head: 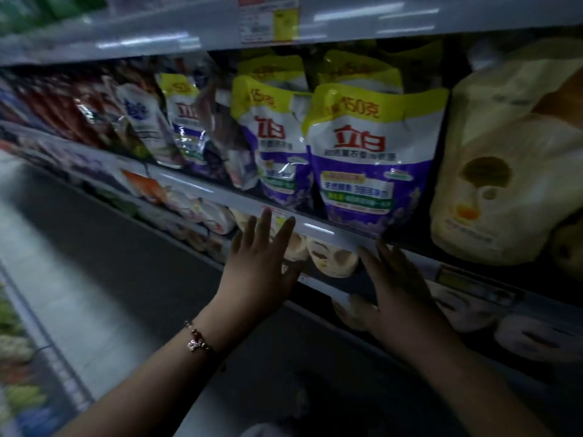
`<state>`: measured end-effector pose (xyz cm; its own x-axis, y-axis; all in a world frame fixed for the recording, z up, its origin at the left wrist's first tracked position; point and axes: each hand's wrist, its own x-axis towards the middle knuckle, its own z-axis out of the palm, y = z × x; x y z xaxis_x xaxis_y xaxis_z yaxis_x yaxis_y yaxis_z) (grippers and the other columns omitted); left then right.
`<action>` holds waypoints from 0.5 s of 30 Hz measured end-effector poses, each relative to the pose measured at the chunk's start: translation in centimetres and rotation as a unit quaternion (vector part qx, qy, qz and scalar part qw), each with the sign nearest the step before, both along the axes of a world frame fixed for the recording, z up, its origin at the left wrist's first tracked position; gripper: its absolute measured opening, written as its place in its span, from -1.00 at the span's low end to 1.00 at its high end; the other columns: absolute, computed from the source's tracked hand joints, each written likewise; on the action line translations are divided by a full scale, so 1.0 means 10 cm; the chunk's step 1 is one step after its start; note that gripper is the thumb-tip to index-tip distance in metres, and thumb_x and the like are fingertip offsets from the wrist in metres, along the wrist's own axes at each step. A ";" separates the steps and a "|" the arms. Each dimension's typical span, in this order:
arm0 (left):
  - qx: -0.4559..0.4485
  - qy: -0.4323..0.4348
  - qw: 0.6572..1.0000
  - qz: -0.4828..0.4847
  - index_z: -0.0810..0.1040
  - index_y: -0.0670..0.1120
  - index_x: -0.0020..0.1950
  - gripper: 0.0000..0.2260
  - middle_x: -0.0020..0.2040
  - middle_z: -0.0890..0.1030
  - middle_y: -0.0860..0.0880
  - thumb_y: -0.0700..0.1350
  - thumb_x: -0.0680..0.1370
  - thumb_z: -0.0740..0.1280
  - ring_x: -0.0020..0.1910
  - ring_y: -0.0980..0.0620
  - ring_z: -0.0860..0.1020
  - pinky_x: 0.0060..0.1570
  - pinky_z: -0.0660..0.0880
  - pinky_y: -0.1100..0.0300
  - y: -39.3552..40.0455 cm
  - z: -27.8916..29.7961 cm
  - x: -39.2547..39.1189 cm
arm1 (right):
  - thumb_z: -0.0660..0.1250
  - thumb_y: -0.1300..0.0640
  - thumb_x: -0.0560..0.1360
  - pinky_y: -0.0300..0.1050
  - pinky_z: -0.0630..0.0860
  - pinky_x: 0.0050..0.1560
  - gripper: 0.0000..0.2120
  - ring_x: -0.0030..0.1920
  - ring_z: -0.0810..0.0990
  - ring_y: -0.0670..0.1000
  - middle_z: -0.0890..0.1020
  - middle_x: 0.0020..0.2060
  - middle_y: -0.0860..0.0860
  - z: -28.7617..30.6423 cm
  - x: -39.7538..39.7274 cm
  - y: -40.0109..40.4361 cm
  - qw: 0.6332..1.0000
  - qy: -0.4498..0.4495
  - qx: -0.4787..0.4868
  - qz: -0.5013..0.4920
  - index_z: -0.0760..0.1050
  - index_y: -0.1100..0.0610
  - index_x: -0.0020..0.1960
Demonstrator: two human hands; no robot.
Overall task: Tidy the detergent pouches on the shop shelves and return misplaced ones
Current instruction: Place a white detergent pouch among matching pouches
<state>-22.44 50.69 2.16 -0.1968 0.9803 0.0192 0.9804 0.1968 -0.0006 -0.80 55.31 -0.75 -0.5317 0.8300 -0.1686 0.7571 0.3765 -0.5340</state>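
Dim shop shelving fills the view, running off to the left into blur beside a grey aisle floor (79, 279). On the middle shelf (315, 227) stand purple, white and yellow detergent pouches: the nearest pouch (369, 159) upright at the front edge, a second pouch (271, 143) just beside it on the left, with more of the same kind partly hidden behind both. Further left the packs turn red and white, too smeared to read. To the right a cream bag (504, 171) leans at the frame edge, cut off on its right side. Price tags (268, 23) on the shelf above are blurred beyond reading.

The left hand (262, 266), with a bracelet (197, 339) on its wrist, is spread flat with straight fingers, tips at the shelf's front rail, holding nothing. The right hand (397, 279) is likewise spread open, fingertips reaching just under the nearest pouch at the rail; whether they touch it cannot be told. Pale rounded packs (334, 257) on the shelf below are largely hidden behind both hands and in shadow.
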 end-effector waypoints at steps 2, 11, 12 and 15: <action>0.008 0.007 1.000 0.027 0.00 0.11 0.63 -0.31 0.64 -0.05 -0.14 0.26 0.59 0.20 0.60 -0.22 -0.02 0.52 0.03 -0.12 -0.07 0.05 -0.16 | 0.17 -0.18 0.59 0.02 -0.08 0.55 -0.29 0.57 -0.24 0.01 -0.21 0.58 -0.07 0.04 -0.23 0.02 0.999 0.019 -0.002 0.027 -0.17 -0.14 0.58; 0.051 -0.019 0.992 0.110 0.09 0.07 0.61 -0.33 0.61 0.09 -0.19 0.25 0.56 0.20 0.57 -0.26 0.10 0.51 0.15 -0.15 -0.35 0.04 -0.89 | 0.28 -0.16 0.53 0.08 0.10 0.52 -0.26 0.57 -0.08 0.00 -0.05 0.58 -0.13 0.14 -1.15 0.11 0.989 0.071 0.027 0.129 -0.06 -0.17 0.57; 0.058 -0.026 0.992 0.111 0.08 0.07 0.62 -0.32 0.61 0.09 -0.18 0.25 0.56 0.20 0.57 -0.26 0.10 0.51 0.15 -0.15 -0.36 0.03 -0.98 | 0.29 -0.15 0.52 0.07 0.14 0.51 -0.27 0.57 -0.03 0.00 0.00 0.57 -0.13 0.16 -1.25 0.12 0.989 0.074 0.025 0.127 -0.03 -0.17 0.56; 0.074 -0.052 0.989 0.115 0.06 0.07 0.62 -0.32 0.62 0.05 -0.18 0.24 0.57 0.20 0.58 -0.24 0.04 0.54 0.08 -0.12 -0.35 0.01 -1.29 | 0.32 -0.12 0.51 0.04 0.24 0.47 -0.32 0.52 0.12 -0.07 0.15 0.53 -0.15 0.25 -1.57 0.17 0.987 0.114 0.006 0.112 0.08 -0.19 0.52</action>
<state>-35.29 47.18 2.29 -0.4222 0.8975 0.1271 0.9032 0.4045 0.1438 -16.50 56.98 1.76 -0.7247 0.6889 -0.0153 0.5156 0.5274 -0.6753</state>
